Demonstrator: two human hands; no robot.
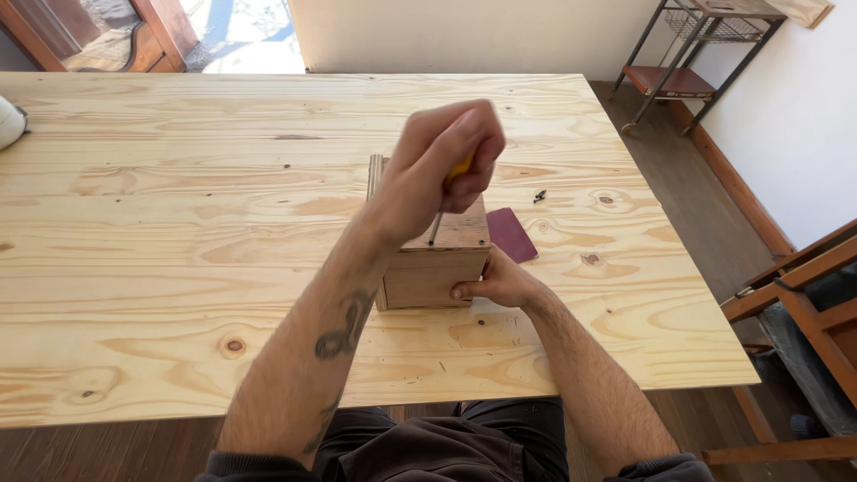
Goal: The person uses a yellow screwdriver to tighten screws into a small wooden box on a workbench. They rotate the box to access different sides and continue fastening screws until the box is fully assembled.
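Yellow-handled screwdriver (446, 192) in fisted left hand (437, 170)

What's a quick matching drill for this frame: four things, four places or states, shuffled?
Things:
1. left hand
2. right hand
3. sandpaper
4. screw

Places or states:
A. flat on the table, right of the box
B. lies alone, beyond the sandpaper
C. gripping a yellow-handled screwdriver over the box top
D. steadying the box's near right corner

Pairs: 1-C, 2-D, 3-A, 4-B
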